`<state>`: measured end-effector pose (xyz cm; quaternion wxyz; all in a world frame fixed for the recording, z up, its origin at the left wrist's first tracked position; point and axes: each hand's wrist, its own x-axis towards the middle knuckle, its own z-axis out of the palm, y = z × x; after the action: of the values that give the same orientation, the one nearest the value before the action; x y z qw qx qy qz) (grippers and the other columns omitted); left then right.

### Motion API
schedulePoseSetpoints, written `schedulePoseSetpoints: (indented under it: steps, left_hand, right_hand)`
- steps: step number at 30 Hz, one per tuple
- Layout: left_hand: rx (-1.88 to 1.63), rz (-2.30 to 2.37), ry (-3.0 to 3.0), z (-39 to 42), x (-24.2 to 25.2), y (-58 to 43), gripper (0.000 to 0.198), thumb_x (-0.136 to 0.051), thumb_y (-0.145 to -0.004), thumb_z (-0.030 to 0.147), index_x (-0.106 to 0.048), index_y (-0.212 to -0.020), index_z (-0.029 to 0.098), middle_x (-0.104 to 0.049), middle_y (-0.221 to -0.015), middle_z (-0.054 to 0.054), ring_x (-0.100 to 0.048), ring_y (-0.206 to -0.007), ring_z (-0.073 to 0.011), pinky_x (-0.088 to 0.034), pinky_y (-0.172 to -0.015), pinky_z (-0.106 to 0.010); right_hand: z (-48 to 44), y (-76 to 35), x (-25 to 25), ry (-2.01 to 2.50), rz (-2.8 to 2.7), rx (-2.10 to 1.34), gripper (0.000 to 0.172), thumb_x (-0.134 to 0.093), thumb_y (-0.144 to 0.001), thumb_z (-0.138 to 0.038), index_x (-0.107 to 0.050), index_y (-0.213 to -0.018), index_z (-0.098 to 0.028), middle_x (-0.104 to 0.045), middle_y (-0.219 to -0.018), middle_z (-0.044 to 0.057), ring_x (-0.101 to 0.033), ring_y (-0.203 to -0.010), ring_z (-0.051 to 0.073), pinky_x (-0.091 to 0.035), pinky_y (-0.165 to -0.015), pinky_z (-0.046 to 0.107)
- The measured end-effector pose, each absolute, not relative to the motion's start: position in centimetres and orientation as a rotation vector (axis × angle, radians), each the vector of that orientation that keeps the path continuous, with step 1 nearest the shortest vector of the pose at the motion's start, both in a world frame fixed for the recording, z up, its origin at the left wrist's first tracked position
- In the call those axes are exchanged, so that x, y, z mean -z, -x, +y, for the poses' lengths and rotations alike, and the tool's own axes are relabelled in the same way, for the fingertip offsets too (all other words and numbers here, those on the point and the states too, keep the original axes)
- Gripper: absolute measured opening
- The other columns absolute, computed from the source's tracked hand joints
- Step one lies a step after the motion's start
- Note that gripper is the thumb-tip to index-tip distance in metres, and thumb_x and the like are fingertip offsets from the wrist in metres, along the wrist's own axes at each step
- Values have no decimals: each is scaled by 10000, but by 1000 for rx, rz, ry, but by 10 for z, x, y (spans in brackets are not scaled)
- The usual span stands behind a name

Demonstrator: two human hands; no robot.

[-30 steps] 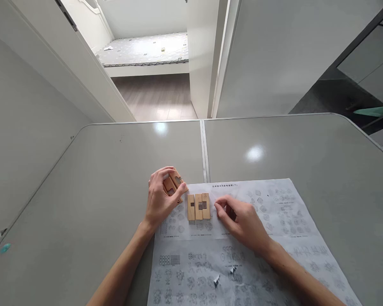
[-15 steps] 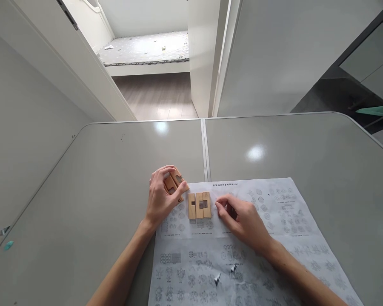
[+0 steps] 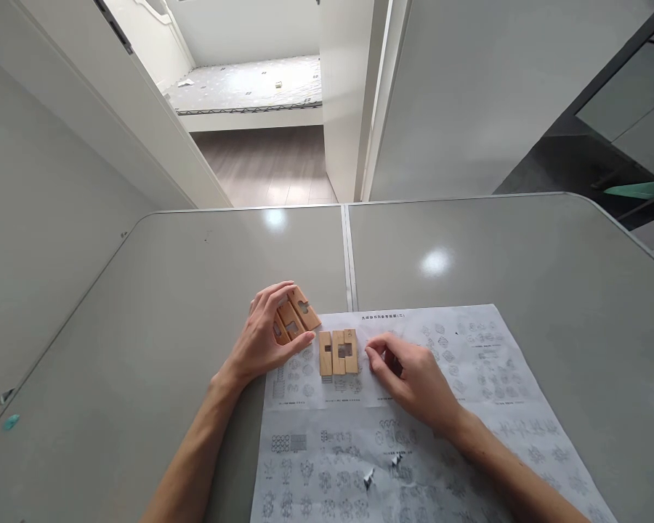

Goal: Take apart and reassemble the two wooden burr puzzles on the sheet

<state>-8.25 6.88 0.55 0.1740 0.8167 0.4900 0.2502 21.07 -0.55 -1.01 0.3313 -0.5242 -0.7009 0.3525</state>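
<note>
My left hand (image 3: 261,340) lies over a slanted group of notched wooden blocks (image 3: 297,316) at the upper left corner of a printed diagram sheet (image 3: 414,414); its fingers curl loosely round them, thumb under the lower edge. A second set of three notched wooden blocks (image 3: 338,352) lies side by side on the sheet, untouched. My right hand (image 3: 411,378) rests on the paper just right of that set, fingers curled in, with nothing visible in them.
The sheet lies on a grey table (image 3: 168,290) with a seam (image 3: 349,254) down its middle. White partitions (image 3: 59,167) stand on the left and behind. A doorway (image 3: 261,109) beyond shows a floor and a mattress.
My left hand has slid back and down off the slanted blocks, uncovering more of them. The right hand and the three-block set stay where they were.
</note>
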Motion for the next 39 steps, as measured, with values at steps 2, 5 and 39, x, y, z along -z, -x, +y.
schedulePoseSetpoints:
  steps: [2, 5, 39]
  left_hand:
    - [-696, 1364, -2373, 69, -6, 83, 739, -794, -906, 432, -426, -1534, 309, -556, -1543, -123, -504, -1455, -352, -461, -1209, -560]
    - [-677, 1333, -2422, 68, -7, 82, 781, -814, -884, 429, -412, -1542, 303, -564, -1523, -127, -509, -1439, -357, -446, -1215, -568]
    - [-698, 1679, -2404, 64, -2, 70, 738, -857, -846, 519, -550, -1484, 310, -735, -1253, -94, -552, -1298, -365, -443, -1130, -527]
  right_hand:
    - [-6, -211, 10, 1368, -1831, -927, 223, -520, -1092, -303, -642, -923, -225, -574, -667, -43, -501, -536, 128, -384, -531, 259]
    - [-6, -211, 10, 1368, -1836, -917, 221, -518, -1091, -304, -637, -921, -227, -572, -666, -44, -498, -536, 128, -388, -534, 257]
    - [-5, -210, 8, 1380, -1847, -891, 220, -519, -1085, -299, -633, -913, -224, -602, -666, -26, -519, -532, 134, -379, -521, 277]
